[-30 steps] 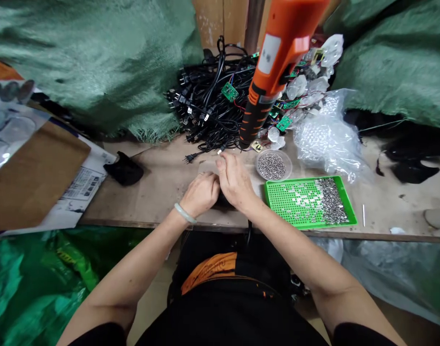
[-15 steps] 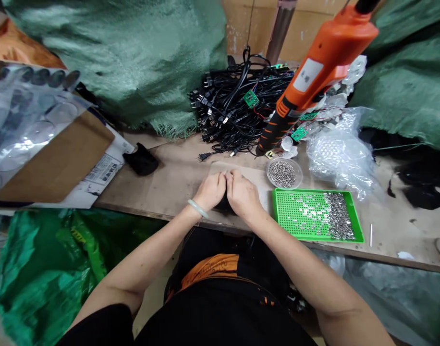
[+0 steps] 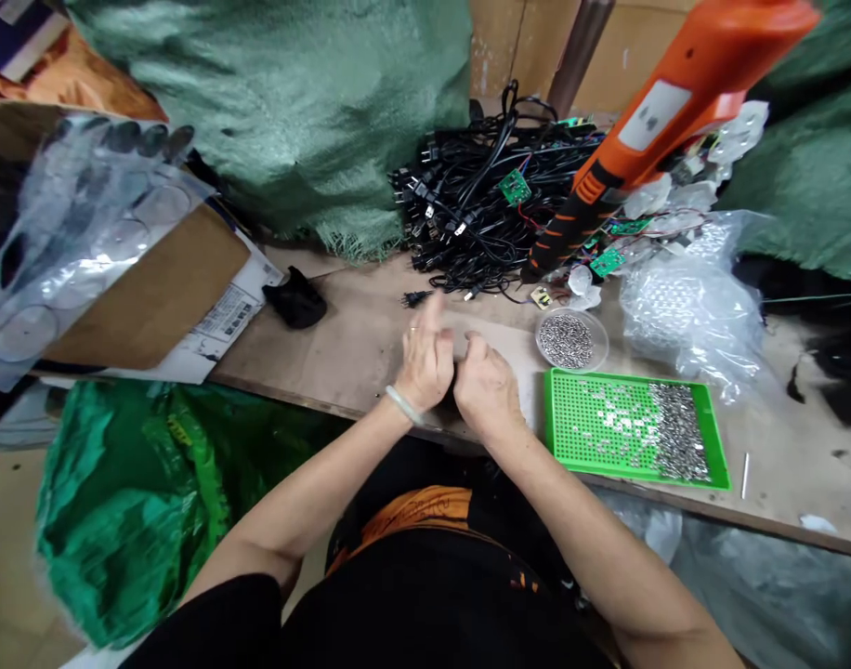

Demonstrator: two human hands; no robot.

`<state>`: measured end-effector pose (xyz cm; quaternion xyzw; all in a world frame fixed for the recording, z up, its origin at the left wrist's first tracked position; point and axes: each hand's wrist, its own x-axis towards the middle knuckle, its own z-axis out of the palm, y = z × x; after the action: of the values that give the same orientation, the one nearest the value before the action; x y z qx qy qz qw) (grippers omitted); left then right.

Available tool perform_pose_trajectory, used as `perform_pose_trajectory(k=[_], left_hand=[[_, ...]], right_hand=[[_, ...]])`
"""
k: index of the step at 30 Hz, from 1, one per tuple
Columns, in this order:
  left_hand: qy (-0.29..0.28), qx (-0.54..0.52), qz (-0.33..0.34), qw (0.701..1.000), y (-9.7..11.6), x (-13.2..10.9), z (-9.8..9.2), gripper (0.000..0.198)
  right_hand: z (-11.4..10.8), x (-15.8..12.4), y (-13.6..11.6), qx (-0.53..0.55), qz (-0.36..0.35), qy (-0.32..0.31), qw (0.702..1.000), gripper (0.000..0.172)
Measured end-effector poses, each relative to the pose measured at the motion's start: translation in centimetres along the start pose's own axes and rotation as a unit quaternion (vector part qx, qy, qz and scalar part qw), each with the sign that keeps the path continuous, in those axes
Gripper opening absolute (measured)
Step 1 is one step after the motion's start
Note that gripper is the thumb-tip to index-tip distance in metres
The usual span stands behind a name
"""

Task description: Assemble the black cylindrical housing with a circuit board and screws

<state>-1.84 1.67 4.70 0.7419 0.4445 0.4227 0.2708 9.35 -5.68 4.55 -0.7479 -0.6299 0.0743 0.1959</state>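
Observation:
My left hand (image 3: 425,364) and my right hand (image 3: 487,383) are close together over the front of the workbench (image 3: 356,358). Between them shows a thin strip of a black part (image 3: 456,379), mostly covered, so its shape is unclear. The left index finger points forward while the other fingers curl against the black part. My right hand is closed around its other side, knuckles up. Right of my hands lie a round clear dish (image 3: 571,342) of small metal screws and a green perforated tray (image 3: 561,437) with many small metal pieces.
An orange electric screwdriver (image 3: 641,139) hangs at front right. Behind it lie black power cords (image 3: 467,204) with plugs and a green circuit board (image 3: 515,187). A clear plastic bag (image 3: 690,307) is at right. Left are a black plastic piece (image 3: 296,299) and a cardboard box (image 3: 161,288).
My hands have drawn slightly apart, and the left index finger has stretched forward from its pinch. The whole view has shifted, so the bench things appear further right.

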Motion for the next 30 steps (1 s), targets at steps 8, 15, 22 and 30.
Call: perform_pose_trajectory(k=[8,15,22,30], left_hand=[[-0.044,-0.075,-0.118,0.989,-2.6,-0.4,0.6,0.063],[-0.168,-0.183,-0.303,0.920,-2.2,-6.2,-1.8,0.056],[-0.065,-0.402,-0.324,0.854,1.4,-7.4,1.9,0.062],[-0.046,-0.358,-0.252,0.898,4.3,-6.8,3.5,0.058]], right_hand=[[-1.8,1.1,-0.2,-0.013,0.070,-0.071,0.995,0.031],[-1.7,1.5,1.4,0.057,0.117,-0.069,0.989,0.040],[-0.9,-0.9,3.1,0.199,0.111,0.007,0.974,0.052],[0.6,-6.5,2.7,0.317,0.170,0.130,0.924,0.051]])
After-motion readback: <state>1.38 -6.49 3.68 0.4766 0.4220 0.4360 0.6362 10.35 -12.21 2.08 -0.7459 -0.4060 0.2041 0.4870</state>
